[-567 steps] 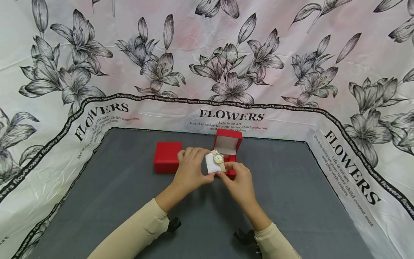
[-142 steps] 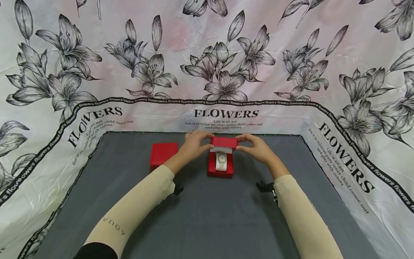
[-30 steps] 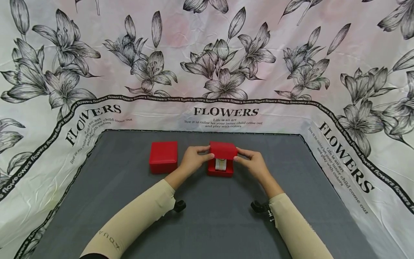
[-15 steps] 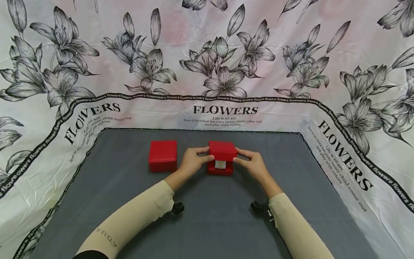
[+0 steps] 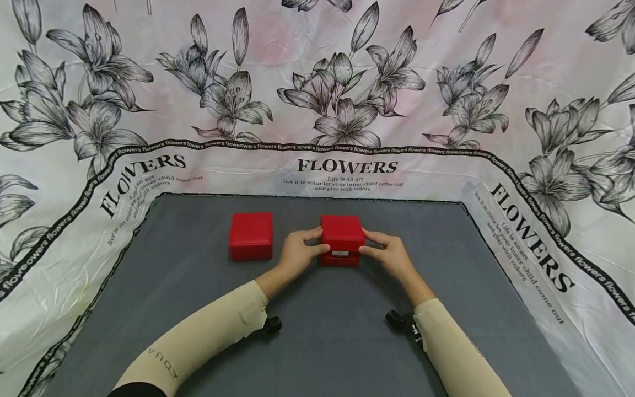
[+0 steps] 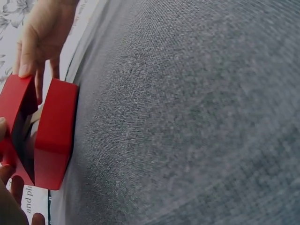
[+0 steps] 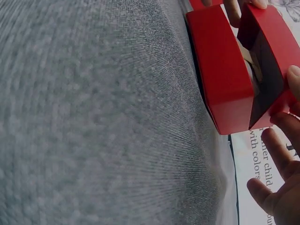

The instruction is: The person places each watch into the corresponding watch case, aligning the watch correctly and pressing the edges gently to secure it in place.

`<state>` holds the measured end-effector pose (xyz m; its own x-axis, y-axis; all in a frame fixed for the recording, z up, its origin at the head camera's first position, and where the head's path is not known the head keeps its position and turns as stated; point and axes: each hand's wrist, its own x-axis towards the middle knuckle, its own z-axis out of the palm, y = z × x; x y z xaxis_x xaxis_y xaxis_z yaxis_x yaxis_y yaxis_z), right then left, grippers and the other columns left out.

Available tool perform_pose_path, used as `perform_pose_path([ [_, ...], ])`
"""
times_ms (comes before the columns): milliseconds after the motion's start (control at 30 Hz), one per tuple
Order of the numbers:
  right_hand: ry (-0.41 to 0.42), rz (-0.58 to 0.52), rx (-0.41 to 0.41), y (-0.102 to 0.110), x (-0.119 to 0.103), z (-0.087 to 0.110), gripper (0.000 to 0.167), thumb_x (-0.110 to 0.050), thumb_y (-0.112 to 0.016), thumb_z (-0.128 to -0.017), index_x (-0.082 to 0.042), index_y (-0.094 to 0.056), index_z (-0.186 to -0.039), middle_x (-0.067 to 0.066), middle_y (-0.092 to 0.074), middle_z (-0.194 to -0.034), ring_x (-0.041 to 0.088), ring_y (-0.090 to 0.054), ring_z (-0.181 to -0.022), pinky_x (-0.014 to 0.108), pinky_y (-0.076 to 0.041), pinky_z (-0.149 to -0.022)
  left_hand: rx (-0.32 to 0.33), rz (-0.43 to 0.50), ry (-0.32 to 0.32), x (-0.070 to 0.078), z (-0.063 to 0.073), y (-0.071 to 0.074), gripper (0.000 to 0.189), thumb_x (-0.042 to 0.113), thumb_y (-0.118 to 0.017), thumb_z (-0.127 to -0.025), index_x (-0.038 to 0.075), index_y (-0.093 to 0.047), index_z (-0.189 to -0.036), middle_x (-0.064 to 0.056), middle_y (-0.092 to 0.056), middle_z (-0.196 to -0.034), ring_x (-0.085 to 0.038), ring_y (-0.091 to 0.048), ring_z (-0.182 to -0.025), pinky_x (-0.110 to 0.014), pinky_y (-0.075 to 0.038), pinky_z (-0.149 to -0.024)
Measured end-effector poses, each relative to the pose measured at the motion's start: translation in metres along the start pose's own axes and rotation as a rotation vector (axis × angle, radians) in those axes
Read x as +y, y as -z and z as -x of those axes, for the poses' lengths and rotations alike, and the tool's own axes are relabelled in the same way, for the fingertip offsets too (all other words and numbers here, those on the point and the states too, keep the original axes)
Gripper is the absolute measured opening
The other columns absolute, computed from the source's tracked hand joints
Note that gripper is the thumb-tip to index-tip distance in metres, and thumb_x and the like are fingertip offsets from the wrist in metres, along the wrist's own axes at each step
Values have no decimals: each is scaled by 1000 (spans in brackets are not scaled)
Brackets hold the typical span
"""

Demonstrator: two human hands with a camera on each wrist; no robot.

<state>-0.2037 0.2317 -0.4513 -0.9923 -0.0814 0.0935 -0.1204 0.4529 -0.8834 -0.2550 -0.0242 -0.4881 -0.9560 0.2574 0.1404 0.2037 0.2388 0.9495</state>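
Observation:
A red watch box [image 5: 342,231] stands near the back of the grey cloth, its hinged lid lowered most of the way with a narrow gap at the front. Through that gap a sliver of the white cushion [image 5: 339,254] shows; the watch's dial is hidden. My left hand [image 5: 297,253] pinches the lid's left side, thumb at its front corner. On the opposite side my right hand [image 5: 392,256] pinches the lid in the same way. In the right wrist view the lid [image 7: 276,51] stands apart from the box base [image 7: 222,70], with part of the pale strap [image 7: 246,55] between them.
A second red box [image 5: 250,237], closed, sits to the left of my left hand. Grey cloth [image 5: 327,342] covers the table. Behind it rises a white sheet [image 5: 238,176] printed with flowers and lettering.
Earlier both hands held the watch on its cushion before the open box; later it sat inside. Since then both hands have tilted the lid forward and down, narrowing the gap and covering the watch.

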Motion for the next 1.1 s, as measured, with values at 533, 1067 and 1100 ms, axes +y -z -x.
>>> perform_pose_path([
  [533, -61, 48, 45, -5, 42, -9, 57, -21, -86, -84, -13, -67, -137, 13, -65, -139, 34, -55, -135, 55, -42, -111, 3, -58, -15, -3, 8, -3, 53, 13, -88, -80, 4, -70, -128, -2, -66, -136, -24, -57, -135, -44, -41, -114],
  [1067, -48, 74, 56, -6, 47, -4, 56, -22, -87, -83, -14, -69, -135, 8, -69, -133, 30, -56, -134, 52, -42, -111, -55, -52, 11, -8, 6, -2, 53, 16, -90, -78, 6, -71, -127, 2, -66, -137, -24, -52, -139, -42, -40, -115],
  [1100, -47, 80, 56, -7, 46, -5, 55, -22, -87, -83, -14, -69, -135, 7, -70, -133, 30, -56, -134, 52, -42, -111, -54, -51, 7, -9, 6, -2, 53, 16, -90, -78, 5, -71, -127, 2, -66, -137, -24, -53, -139, -42, -40, -114],
])
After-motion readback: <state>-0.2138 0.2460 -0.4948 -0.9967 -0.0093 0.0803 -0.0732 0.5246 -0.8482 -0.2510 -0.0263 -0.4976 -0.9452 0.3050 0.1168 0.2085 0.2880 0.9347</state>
